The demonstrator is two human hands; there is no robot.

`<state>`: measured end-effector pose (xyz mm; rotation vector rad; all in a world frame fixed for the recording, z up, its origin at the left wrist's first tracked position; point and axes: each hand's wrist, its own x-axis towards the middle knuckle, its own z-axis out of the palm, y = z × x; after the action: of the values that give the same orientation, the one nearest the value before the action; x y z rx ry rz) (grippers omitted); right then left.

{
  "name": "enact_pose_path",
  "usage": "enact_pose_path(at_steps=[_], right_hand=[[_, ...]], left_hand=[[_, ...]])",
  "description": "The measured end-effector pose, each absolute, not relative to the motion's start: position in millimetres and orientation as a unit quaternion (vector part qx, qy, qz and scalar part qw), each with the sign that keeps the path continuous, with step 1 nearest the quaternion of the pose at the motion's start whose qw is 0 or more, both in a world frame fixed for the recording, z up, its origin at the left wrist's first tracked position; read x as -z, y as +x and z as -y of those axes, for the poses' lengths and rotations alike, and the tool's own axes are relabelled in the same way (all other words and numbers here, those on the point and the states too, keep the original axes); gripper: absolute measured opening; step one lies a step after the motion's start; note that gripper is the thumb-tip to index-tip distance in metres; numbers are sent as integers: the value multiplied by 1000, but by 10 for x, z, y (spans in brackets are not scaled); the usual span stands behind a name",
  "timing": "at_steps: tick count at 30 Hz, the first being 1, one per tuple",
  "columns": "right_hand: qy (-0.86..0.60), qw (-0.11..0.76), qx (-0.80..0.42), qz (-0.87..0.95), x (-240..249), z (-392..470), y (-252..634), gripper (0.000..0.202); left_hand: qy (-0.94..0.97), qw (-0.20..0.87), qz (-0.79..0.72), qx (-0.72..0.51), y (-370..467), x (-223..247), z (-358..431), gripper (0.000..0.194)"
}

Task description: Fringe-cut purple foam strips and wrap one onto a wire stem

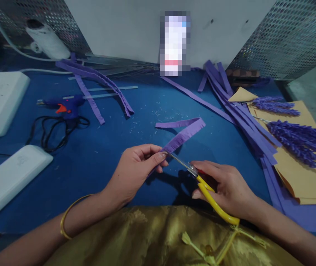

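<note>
Two hands worked above the blue table (113,136): the left hand (140,170) pinched a purple strip (184,135) between thumb and fingers, its folded length reaching away over the tabletop. The right hand (224,184) gripped yellow-handled scissors (216,203), their blades touching the strip beside the left thumb.

Table: blue (113,133)
Strip between the hands: purple (184,136)
Scissor handles: yellow (219,207)
Glue gun: dark blue (73,102), with an orange-red trigger (63,108)
Flower sprigs: deep violet (293,142)
Paper: tan (305,184)
Power strip: white (2,101)
Mesh panel: grey (288,37), perforated pattern
Clothing: shiny olive-gold (147,236)
</note>
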<state>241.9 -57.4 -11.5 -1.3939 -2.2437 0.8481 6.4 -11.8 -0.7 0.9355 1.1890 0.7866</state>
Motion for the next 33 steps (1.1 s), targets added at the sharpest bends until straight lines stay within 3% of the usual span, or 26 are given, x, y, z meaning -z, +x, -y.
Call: enact_pose_path(at_steps=[33], right_hand=[[-485,176,-279,810,105,580,2454,50]], left_hand=[[357,629,-566,-397,65,-49,110,17]])
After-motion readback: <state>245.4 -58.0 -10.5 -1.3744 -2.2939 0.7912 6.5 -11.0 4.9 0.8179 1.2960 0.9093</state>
